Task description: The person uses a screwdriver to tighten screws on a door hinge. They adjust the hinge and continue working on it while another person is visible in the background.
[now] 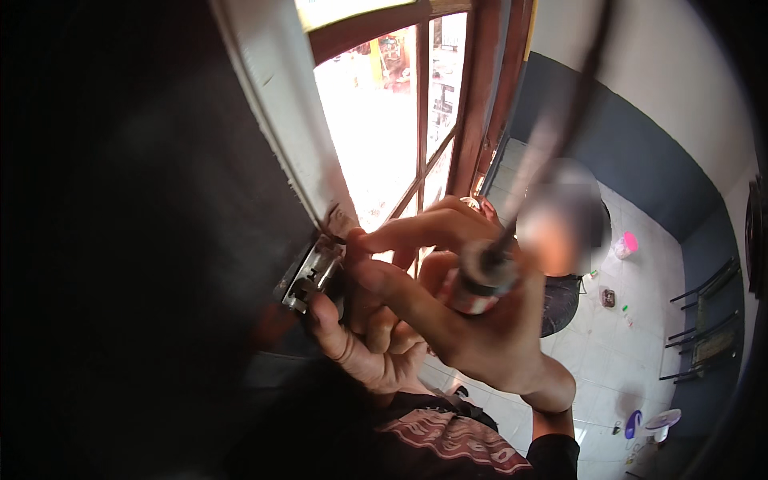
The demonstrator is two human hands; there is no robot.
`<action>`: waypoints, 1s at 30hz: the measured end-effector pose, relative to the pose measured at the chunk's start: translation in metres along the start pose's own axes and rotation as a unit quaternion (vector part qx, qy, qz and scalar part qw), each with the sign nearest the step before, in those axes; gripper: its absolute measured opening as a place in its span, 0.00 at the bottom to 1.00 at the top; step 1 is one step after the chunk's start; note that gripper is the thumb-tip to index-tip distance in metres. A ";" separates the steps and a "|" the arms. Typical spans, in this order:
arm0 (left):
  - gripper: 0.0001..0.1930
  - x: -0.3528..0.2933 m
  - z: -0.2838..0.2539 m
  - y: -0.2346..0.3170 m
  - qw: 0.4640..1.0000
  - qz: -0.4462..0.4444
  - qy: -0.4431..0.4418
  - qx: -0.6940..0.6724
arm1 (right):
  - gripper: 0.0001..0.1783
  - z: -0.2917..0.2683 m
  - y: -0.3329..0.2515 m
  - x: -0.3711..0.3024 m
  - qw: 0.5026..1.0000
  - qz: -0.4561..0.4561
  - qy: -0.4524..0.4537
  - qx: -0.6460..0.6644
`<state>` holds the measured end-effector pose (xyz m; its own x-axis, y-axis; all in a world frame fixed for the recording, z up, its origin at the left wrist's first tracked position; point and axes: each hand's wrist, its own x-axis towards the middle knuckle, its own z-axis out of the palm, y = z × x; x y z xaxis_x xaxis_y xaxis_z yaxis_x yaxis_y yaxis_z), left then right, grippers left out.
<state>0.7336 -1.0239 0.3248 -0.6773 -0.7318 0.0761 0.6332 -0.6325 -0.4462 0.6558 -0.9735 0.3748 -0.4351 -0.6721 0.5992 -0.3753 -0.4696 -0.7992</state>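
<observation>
A small silver metal latch-like fitting (314, 274) sits against the edge of a dark panel, beside a pale frame post. My left hand (370, 344) is closed, its thumb pressed on the lower end of the fitting and its other fingers curled. My right hand (488, 336) reaches across above it, thumb and forefinger pinched at the fitting's upper right edge. Whatever lies between those fingertips is hidden. Within the right palm rests what looks like a screwdriver (476, 290), with a red-and-white handle and a dark, blurred shaft rising toward the top of the view.
A wood-framed glass window (420, 104) stands open to bright light behind my hands. Another person (560, 300) sits low on the tiled floor (588, 384) beyond. Farther right are a pink container (626, 245), a purple-and-white item (634, 424) and dark-framed chairs (712, 320).
</observation>
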 end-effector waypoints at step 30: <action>0.30 0.055 -0.067 0.029 0.957 -0.053 -0.230 0.166 | 0.10 -0.044 0.108 -0.004 0.991 -0.093 -0.085 -0.034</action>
<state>0.6894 -1.0653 0.2566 -0.5553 -0.6452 0.5247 0.7064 -0.6989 -0.1119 0.5809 -0.9962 0.2885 -0.2113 -0.6664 0.7150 -0.4927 -0.5592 -0.6668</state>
